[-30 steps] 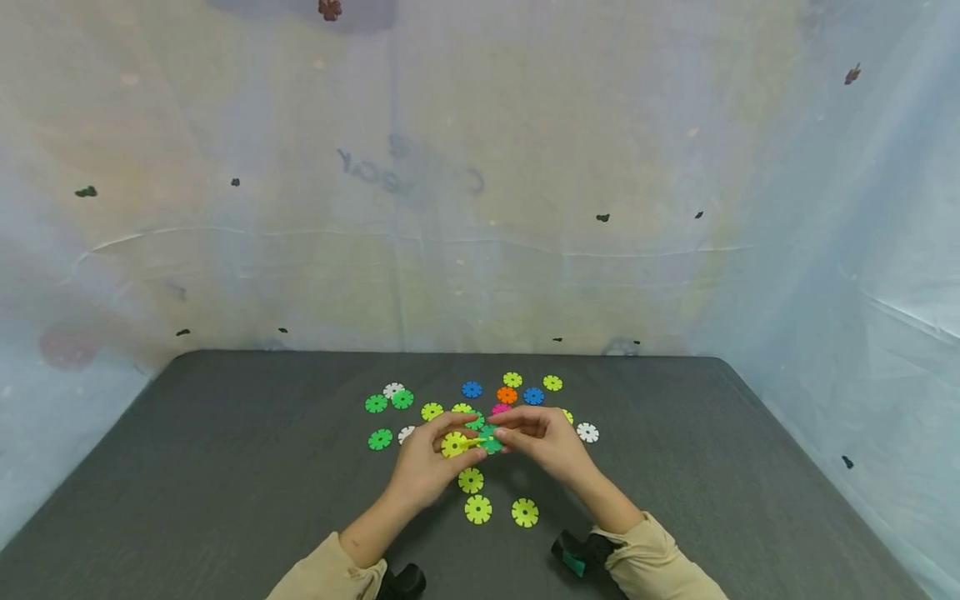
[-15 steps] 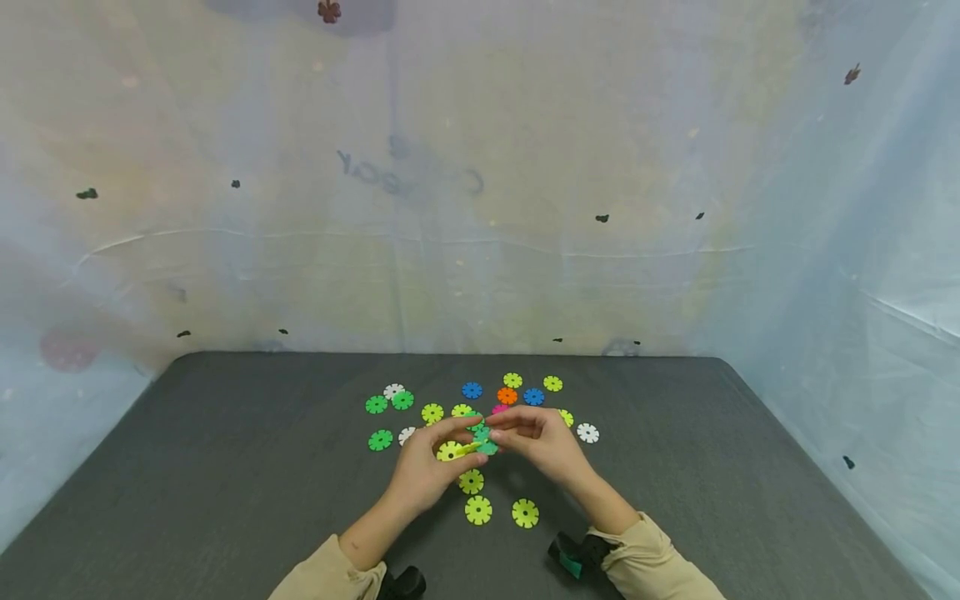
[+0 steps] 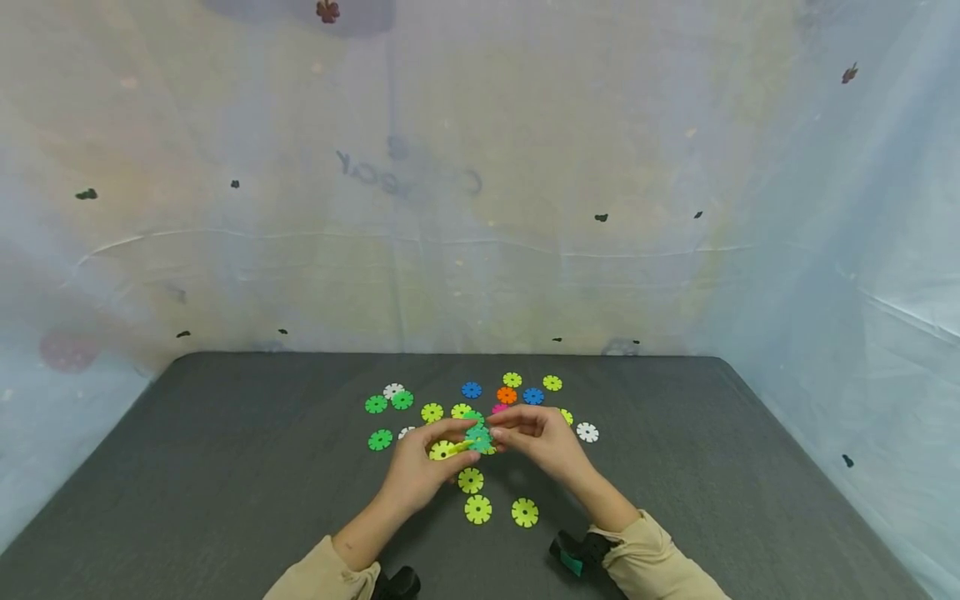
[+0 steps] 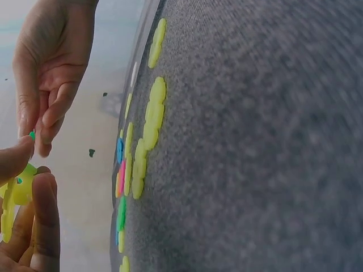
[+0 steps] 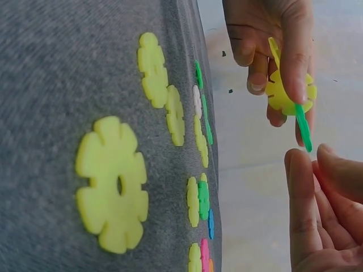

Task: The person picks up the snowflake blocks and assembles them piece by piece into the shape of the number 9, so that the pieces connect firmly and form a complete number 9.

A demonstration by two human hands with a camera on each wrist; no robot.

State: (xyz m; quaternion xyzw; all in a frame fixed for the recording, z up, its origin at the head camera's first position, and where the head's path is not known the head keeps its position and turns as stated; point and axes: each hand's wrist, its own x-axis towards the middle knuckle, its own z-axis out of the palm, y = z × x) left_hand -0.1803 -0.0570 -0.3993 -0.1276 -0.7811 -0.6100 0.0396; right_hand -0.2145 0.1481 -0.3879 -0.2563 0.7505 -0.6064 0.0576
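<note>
My left hand (image 3: 416,462) pinches a small joined cluster of notched plastic discs between thumb and fingers, held above the table. In the right wrist view the cluster has a yellow disc (image 5: 278,93), a second yellow disc (image 5: 274,51) seen edge-on, and a green disc (image 5: 303,127) jutting from the thumb side. My right hand (image 3: 546,437) hovers just right of the green disc with bent fingers. Its fingertips (image 5: 299,161) lie close to the green edge, with a small gap visible. Left fingers partly hide how the discs interlock.
Several loose discs lie on the dark grey table (image 3: 225,483), including a yellow disc (image 3: 525,512), a white disc (image 3: 587,432), a blue disc (image 3: 533,396), an orange disc (image 3: 507,395) and a green disc (image 3: 380,439). A pale sheet (image 3: 480,275) hangs behind.
The joined discs have shifted slightly left with my left hand and tilted, so the green disc now sits farther from the right fingertips. My right hand has barely moved.
</note>
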